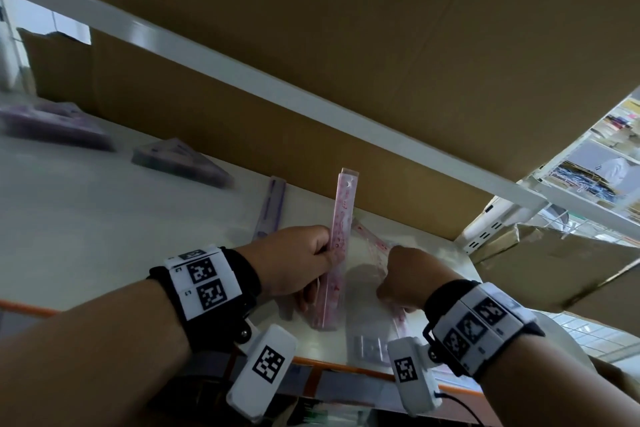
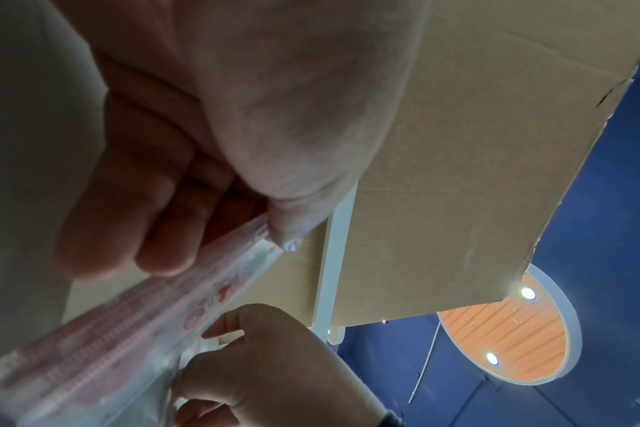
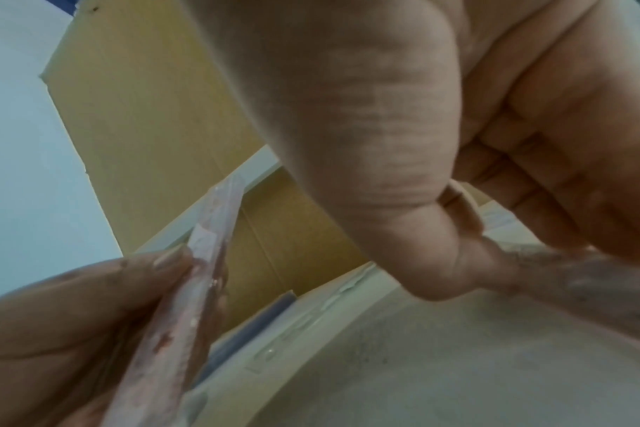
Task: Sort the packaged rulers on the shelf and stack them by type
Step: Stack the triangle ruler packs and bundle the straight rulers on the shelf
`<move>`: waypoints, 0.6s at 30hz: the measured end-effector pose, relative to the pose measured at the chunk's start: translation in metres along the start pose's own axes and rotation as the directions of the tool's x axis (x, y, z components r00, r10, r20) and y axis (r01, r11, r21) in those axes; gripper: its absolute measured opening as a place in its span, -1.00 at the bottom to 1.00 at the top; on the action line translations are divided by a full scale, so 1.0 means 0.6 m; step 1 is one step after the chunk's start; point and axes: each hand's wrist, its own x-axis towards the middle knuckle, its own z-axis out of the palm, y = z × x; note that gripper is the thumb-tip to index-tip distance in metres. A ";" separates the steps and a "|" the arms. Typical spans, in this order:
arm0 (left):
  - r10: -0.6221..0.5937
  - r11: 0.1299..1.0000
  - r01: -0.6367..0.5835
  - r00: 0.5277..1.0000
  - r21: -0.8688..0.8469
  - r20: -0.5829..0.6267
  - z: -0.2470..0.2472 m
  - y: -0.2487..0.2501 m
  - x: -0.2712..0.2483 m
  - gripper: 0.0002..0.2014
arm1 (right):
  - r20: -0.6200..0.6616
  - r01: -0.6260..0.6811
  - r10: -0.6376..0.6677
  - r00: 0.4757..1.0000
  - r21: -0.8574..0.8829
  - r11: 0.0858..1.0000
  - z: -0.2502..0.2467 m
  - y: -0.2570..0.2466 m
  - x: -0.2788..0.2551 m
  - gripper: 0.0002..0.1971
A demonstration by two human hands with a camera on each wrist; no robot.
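White shelf (image 1: 104, 236) under cardboard: your left hand (image 1: 294, 263) grips pink rulers (image 1: 341, 218) upright; right hand (image 1: 408, 279) pinches a ruler pkg (image 1: 372, 243).

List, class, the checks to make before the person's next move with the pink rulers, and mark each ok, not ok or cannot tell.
1. Left hand grips the pink ruler pack, upright: ok.
2. Right hand has a pack off the shelf: ok.
3. Both packs the same type: cannot tell.
4. Purple stacks sit apart from the pink ones: ok.
5. Loose purple ruler stacked: not ok.
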 end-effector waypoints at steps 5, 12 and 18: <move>-0.002 1.000 0.002 1.000 0.014 0.007 -0.002 0.001 -0.002 -0.84 | 0.051 0.024 -0.021 0.998 -0.049 0.999 -0.013 0.002 0.004 -0.84; -0.015 1.000 0.015 1.000 -0.016 0.023 -0.005 0.001 -0.003 -0.80 | 0.219 0.247 -0.216 0.952 -0.127 0.961 -0.068 0.036 0.073 -0.06; -0.008 1.000 0.008 1.000 0.020 0.023 -0.007 0.002 -0.001 -0.79 | 0.204 0.348 -0.307 0.930 -0.207 0.914 -0.052 0.043 0.114 0.22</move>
